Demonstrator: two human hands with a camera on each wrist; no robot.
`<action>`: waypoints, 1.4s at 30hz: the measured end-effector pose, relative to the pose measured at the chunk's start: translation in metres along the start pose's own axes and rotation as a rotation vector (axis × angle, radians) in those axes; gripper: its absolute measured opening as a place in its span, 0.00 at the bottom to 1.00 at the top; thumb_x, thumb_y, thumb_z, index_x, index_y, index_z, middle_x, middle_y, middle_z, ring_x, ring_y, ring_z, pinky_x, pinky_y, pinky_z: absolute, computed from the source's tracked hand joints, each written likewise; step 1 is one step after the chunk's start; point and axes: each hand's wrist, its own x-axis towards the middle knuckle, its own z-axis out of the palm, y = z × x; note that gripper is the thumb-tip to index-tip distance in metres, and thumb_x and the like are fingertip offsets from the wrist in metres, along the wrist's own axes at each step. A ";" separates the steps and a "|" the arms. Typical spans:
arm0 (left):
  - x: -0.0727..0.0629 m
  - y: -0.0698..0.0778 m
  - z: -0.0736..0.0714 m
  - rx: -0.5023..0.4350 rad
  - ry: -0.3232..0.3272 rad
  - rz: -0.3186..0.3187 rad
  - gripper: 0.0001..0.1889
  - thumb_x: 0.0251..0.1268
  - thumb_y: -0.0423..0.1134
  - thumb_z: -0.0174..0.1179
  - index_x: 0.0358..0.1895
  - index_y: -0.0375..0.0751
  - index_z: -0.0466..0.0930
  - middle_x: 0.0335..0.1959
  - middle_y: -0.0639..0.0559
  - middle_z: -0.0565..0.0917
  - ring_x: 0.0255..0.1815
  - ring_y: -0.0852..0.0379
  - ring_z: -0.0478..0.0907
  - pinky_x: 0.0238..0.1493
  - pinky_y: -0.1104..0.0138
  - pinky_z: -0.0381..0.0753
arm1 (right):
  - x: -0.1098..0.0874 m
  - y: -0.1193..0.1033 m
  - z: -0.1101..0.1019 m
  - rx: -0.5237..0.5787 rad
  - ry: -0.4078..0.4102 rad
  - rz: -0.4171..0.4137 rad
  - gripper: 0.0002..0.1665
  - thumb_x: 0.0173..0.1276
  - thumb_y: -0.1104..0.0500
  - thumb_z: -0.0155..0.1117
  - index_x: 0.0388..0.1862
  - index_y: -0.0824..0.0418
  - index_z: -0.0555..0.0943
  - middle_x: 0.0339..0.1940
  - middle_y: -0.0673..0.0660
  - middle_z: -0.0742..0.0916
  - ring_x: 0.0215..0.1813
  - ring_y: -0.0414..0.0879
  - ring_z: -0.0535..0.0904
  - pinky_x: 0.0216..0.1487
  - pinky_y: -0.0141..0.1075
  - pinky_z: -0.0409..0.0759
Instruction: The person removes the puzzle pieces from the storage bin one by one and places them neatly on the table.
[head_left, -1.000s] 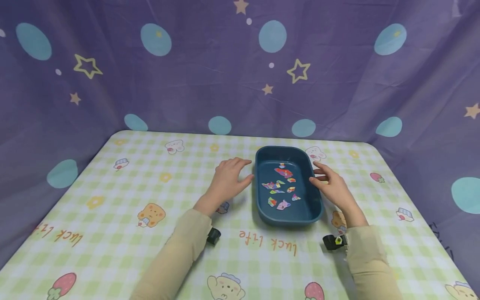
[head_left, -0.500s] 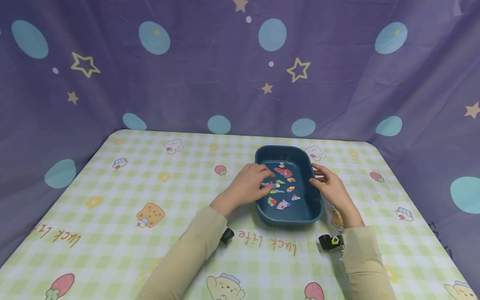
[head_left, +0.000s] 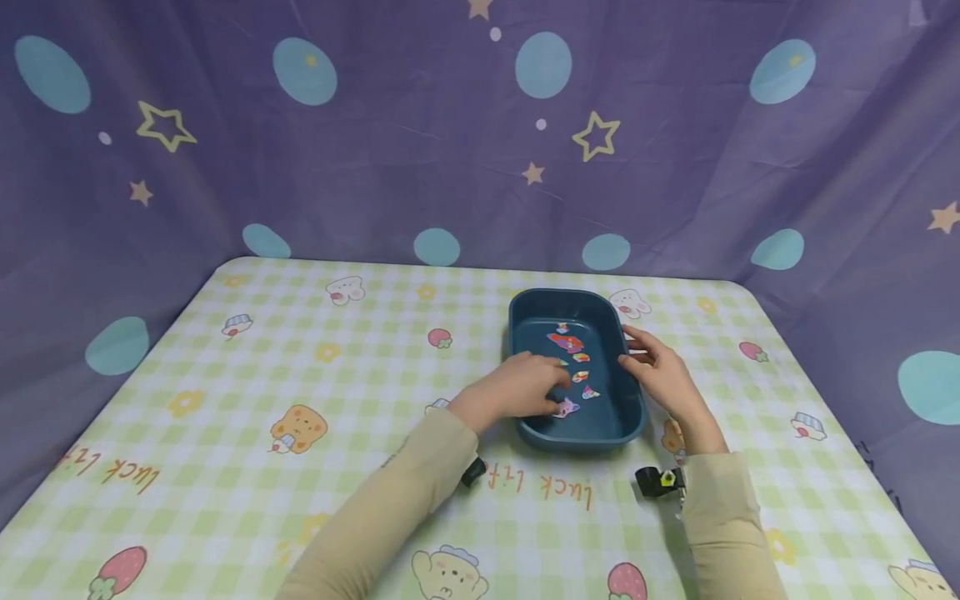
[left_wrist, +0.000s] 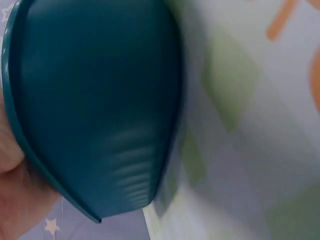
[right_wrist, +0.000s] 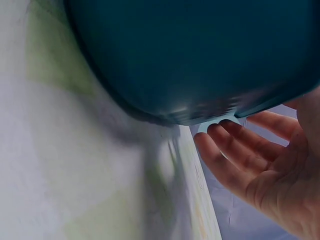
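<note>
A dark teal plastic tray (head_left: 633, 417) stands on the table, holding several small colourful paper cutouts, such as a red one (head_left: 567, 342) and a pink one (head_left: 567, 407). My left hand (head_left: 525, 385) reaches over its left rim, fingers bent downward and parted from the thumb; the thumb tip is right at the pink cutout. Some cutouts are hidden under this hand. On the right side my right hand (head_left: 660, 375) holds the rim, thumb over the edge. In the right wrist view the fingers (right_wrist: 240, 150) extend outside the wall.
A checked cartoon tablecloth (head_left: 360, 350) covers the table. Behind it hangs a purple curtain (head_left: 390, 167) with stars and ovals. Dark wrist cameras are strapped by the left cuff (head_left: 474, 472) and right cuff (head_left: 660, 481).
My left hand has moved right, from outside the tray's left rim to over the cutouts inside. The right hand has stayed at the right rim.
</note>
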 end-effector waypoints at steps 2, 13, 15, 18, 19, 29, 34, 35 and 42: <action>0.003 0.003 0.001 0.017 -0.028 -0.015 0.18 0.55 0.50 0.62 0.49 0.52 0.80 0.45 0.58 0.79 0.45 0.62 0.76 0.49 0.61 0.70 | -0.001 0.000 0.000 0.017 -0.011 -0.003 0.33 0.67 0.57 0.53 0.70 0.58 0.58 0.59 0.69 0.73 0.56 0.61 0.73 0.54 0.52 0.72; 0.015 0.010 0.006 0.085 -0.091 -0.091 0.15 0.47 0.54 0.66 0.37 0.54 0.82 0.36 0.60 0.81 0.38 0.61 0.77 0.39 0.62 0.72 | -0.001 0.005 0.001 0.080 -0.038 -0.027 0.33 0.68 0.58 0.53 0.70 0.58 0.57 0.60 0.70 0.71 0.57 0.61 0.73 0.55 0.52 0.70; 0.016 0.011 0.008 0.092 -0.088 -0.096 0.15 0.46 0.56 0.66 0.36 0.54 0.82 0.36 0.60 0.80 0.38 0.61 0.77 0.39 0.62 0.72 | -0.001 0.007 0.002 0.084 -0.036 -0.026 0.33 0.68 0.58 0.53 0.70 0.59 0.57 0.59 0.69 0.72 0.57 0.61 0.73 0.55 0.52 0.70; 0.019 0.012 0.010 0.099 -0.087 -0.101 0.16 0.46 0.57 0.66 0.36 0.54 0.82 0.37 0.59 0.79 0.38 0.60 0.77 0.40 0.61 0.72 | -0.001 0.008 0.002 0.084 -0.036 -0.029 0.33 0.68 0.59 0.52 0.70 0.59 0.57 0.59 0.69 0.72 0.56 0.61 0.73 0.54 0.52 0.71; 0.020 0.013 0.010 0.100 -0.086 -0.105 0.16 0.46 0.56 0.66 0.36 0.54 0.81 0.37 0.59 0.79 0.38 0.60 0.77 0.40 0.61 0.71 | 0.000 0.008 0.002 0.086 -0.036 -0.032 0.33 0.68 0.59 0.52 0.70 0.59 0.57 0.59 0.69 0.72 0.56 0.61 0.73 0.54 0.51 0.71; 0.022 0.012 0.012 0.105 -0.076 -0.102 0.12 0.52 0.53 0.64 0.37 0.54 0.80 0.36 0.60 0.79 0.39 0.62 0.76 0.43 0.61 0.70 | 0.000 0.008 0.003 0.091 -0.038 -0.042 0.33 0.68 0.59 0.53 0.70 0.59 0.57 0.59 0.69 0.72 0.55 0.61 0.73 0.52 0.48 0.73; 0.021 0.012 0.012 0.093 -0.059 -0.084 0.10 0.53 0.51 0.64 0.37 0.54 0.80 0.36 0.60 0.79 0.39 0.62 0.76 0.44 0.61 0.71 | -0.003 0.005 0.001 0.120 -0.054 -0.014 0.33 0.68 0.57 0.52 0.71 0.56 0.56 0.60 0.68 0.71 0.55 0.57 0.73 0.43 0.36 0.75; 0.021 0.012 0.012 0.089 -0.051 -0.082 0.10 0.52 0.51 0.64 0.37 0.54 0.80 0.35 0.60 0.79 0.39 0.62 0.76 0.44 0.61 0.71 | -0.003 0.005 0.000 0.125 -0.058 -0.004 0.33 0.68 0.57 0.52 0.71 0.55 0.56 0.60 0.68 0.71 0.55 0.56 0.73 0.42 0.34 0.74; 0.020 0.011 0.010 0.066 0.016 -0.092 0.11 0.54 0.47 0.62 0.41 0.53 0.79 0.37 0.60 0.80 0.39 0.62 0.76 0.43 0.62 0.71 | 0.001 0.015 0.002 0.150 -0.061 0.047 0.34 0.67 0.51 0.53 0.71 0.51 0.57 0.62 0.65 0.70 0.56 0.52 0.72 0.42 0.35 0.72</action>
